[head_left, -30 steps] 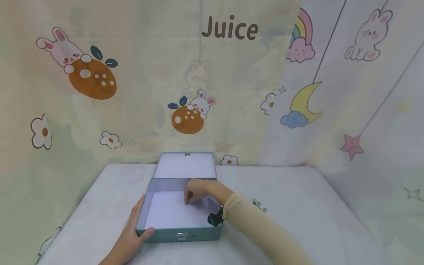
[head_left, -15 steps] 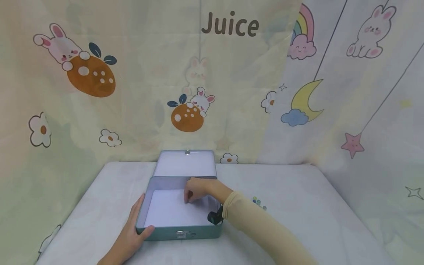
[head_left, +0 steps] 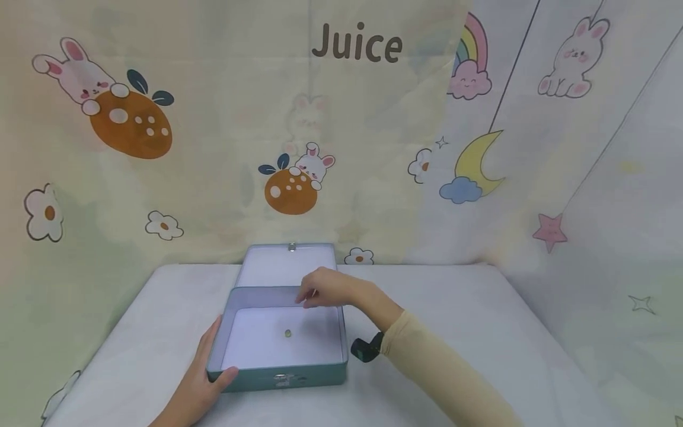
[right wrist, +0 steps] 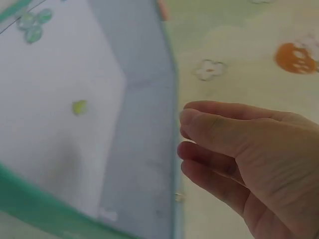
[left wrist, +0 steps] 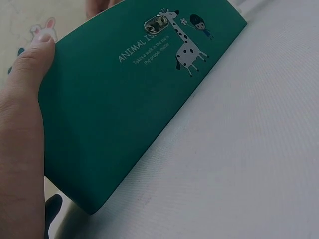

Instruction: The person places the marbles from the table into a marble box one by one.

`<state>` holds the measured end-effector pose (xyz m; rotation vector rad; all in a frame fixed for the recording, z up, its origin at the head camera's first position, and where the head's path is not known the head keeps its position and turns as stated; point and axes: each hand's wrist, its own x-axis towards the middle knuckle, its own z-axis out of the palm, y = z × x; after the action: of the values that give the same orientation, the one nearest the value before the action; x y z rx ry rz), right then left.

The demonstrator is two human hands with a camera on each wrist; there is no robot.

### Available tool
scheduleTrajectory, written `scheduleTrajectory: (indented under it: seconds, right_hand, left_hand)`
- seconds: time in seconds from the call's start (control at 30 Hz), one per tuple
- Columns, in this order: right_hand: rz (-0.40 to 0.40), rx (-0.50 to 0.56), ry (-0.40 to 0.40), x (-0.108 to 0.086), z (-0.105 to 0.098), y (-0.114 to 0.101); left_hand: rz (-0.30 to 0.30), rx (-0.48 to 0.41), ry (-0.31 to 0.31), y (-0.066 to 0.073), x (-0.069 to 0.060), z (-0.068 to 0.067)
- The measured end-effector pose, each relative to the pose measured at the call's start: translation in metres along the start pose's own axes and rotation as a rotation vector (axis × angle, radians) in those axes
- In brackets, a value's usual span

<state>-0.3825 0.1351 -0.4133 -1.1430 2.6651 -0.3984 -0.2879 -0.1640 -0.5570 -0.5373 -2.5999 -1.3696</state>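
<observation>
A teal tin box (head_left: 315, 375) stands with its lid (head_left: 290, 265) folded back, its white inside facing up. One small yellow-green marble (head_left: 288, 333) lies on its floor, also visible in the right wrist view. My left hand (head_left: 198, 379) holds the box's front left corner, thumb at the front and fingers along the left side; in the left wrist view the thumb (left wrist: 37, 57) lies by the green wall. Above the back right of the box, my right hand (head_left: 331, 289) has loosely bent fingers with nothing visible between them.
Several green round beads or marbles (right wrist: 33, 34) appear at the upper left of the right wrist view, near the box's rim. A white cloth (head_left: 453, 296) covers the table, and a printed curtain (head_left: 224, 148) hangs behind it. A dark wrist camera (head_left: 366, 350) sits at the right sleeve.
My right hand has risen from the box floor and moved back, letting go of the marble now lying there. The left hand keeps its hold. The sleeve now covers the marbles on the table.
</observation>
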Motion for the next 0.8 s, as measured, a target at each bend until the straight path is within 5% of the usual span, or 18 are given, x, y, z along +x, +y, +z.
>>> scheduleTrajectory:
  seconds: [0.2,0.4,0.6,0.8]
  right_hand:
    - [0.125,0.061,0.235,-0.066,-0.016,0.021]
    - [0.287,0.145,0.463,-0.122,0.004,0.057]
    - [0.368,0.229,0.483,-0.155,0.027,0.077]
    - [0.341,0.201,0.468,-0.183,0.047,0.093]
  left_hand:
    - [-0.007,0.005,-0.008,0.007,-0.003,-0.004]
    - [0.013,0.007,-0.013,0.006,0.001,-0.006]
    - [0.0,0.008,-0.021,0.006,0.0,-0.007]
    - [0.012,-0.011,-0.007,0.005,-0.001,-0.003]
